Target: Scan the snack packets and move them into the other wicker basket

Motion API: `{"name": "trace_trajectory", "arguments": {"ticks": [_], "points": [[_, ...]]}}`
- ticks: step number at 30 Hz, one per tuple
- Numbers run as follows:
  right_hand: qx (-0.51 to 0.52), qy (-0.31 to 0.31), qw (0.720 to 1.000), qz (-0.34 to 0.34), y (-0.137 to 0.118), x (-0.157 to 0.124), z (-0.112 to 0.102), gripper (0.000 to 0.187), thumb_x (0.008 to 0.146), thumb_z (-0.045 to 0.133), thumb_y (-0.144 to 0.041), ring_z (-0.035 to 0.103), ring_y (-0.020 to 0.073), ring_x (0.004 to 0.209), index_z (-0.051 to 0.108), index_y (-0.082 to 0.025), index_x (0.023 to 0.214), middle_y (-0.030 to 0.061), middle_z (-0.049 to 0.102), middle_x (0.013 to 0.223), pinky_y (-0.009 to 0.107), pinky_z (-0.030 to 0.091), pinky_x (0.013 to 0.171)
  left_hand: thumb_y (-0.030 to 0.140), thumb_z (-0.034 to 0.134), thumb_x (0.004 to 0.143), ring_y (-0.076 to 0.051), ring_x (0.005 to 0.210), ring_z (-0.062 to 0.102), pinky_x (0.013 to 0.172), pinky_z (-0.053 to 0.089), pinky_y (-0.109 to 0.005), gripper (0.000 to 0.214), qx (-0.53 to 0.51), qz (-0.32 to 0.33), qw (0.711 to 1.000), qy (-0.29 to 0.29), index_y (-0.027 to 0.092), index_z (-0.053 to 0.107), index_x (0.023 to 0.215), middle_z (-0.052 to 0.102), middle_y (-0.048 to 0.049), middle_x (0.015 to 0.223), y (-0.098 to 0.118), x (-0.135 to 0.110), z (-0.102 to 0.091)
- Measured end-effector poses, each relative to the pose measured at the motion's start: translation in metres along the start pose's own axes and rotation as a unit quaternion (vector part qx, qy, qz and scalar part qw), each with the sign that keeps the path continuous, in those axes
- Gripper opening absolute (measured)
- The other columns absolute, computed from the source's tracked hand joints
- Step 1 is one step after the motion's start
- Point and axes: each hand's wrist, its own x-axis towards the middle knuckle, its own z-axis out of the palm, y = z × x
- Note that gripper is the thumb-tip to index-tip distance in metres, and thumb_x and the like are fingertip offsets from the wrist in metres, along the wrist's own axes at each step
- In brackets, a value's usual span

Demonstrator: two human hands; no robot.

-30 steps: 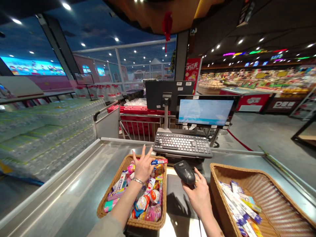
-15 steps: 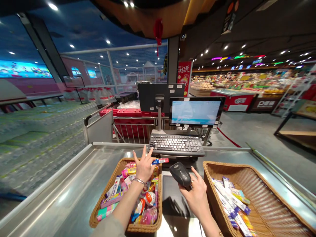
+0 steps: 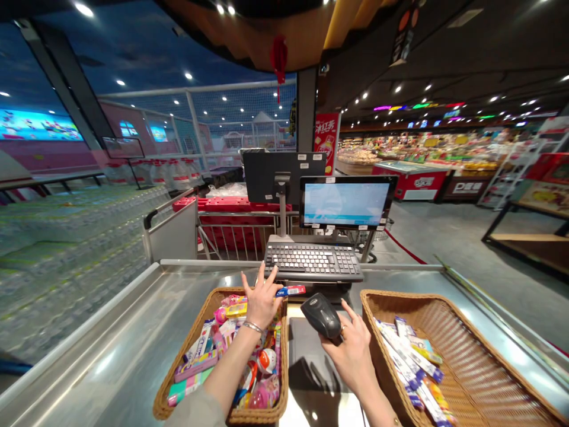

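My left hand (image 3: pixel 261 302) is over the far right part of the left wicker basket (image 3: pixel 202 301). It pinches a small blue and red candy pack (image 3: pixel 291 290) that sticks out to the right, while its other fingers spread towards the keyboard (image 3: pixel 313 261). My right hand (image 3: pixel 351 347) is wrapped around a black barcode scanner (image 3: pixel 320 314), whose head faces the pack from a short way off. Colourful sweets and toy-like packs (image 3: pixel 202 365) fill the left basket. In the right wicker basket (image 3: pixel 471 350) lie several white and purple candy sticks (image 3: pixel 402 353) and a few yellow packs.
Behind the keyboard stands a lit monitor (image 3: pixel 347 201), with a second screen (image 3: pixel 271 178) turned away beside it. The metal counter (image 3: pixel 120 338) stretches to both sides. Beyond it are a cart (image 3: pixel 235 231), stacked bottles (image 3: pixel 75 249) on the left and a red freezer (image 3: pixel 420 181).
The view has turned slightly right, so everything sits a little further left. The pack and the scanner stay in my hands, at nearly the same distance from each other.
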Motion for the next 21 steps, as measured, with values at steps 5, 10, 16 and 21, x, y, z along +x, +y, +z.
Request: {"name": "trace_trajectory", "arguments": {"ticks": [5,10,16,21], "points": [[-0.001,-0.005,1.000,-0.005,-0.0057,0.0015,-0.0011,0.011,0.069,0.061,-0.024,0.043,0.0319,0.133,0.069,-0.025,0.076,0.0037,0.071,0.106,0.055,0.032,0.107,0.021,0.063,0.079,-0.036,0.143,0.031,0.110,-0.005,-0.077,0.012,-0.001,0.001,1.000,0.003,0.026,0.068,0.089,0.055,-0.0034,0.142,-0.0007,-0.0002,0.0002],[0.002,-0.010,1.000,-0.002,-0.0044,0.0010,0.0009,0.012,0.069,0.061,-0.023,0.043,0.0323,0.134,0.069,-0.025,0.078,0.0039,0.071,0.108,0.057,0.030,0.108,0.021,0.063,0.079,-0.036,0.142,0.032,0.109,-0.005,-0.077,0.010,-0.007,-0.003,1.000,0.007,0.026,0.067,0.087,0.056,-0.0032,0.141,-0.0002,0.0000,-0.0013],[0.011,-0.013,1.000,-0.002,-0.0067,0.0008,-0.0009,0.012,0.070,0.060,-0.023,0.043,0.0317,0.134,0.068,-0.026,0.076,0.0032,0.071,0.106,0.056,0.030,0.108,0.023,0.063,0.080,-0.037,0.142,0.033,0.109,-0.005,-0.077,0.008,-0.003,-0.004,1.000,0.002,0.026,0.067,0.087,0.055,-0.0041,0.141,0.0001,-0.0002,-0.0021],[0.015,-0.013,1.000,0.002,-0.0051,-0.0003,-0.0010,0.015,0.069,0.059,-0.023,0.042,0.0314,0.135,0.070,-0.026,0.079,0.0033,0.071,0.106,0.056,0.028,0.110,0.023,0.063,0.079,-0.036,0.143,0.032,0.110,-0.006,-0.076,0.010,0.000,0.000,1.000,0.006,0.027,0.068,0.087,0.055,-0.0032,0.141,-0.0004,-0.0006,0.0004]]}}
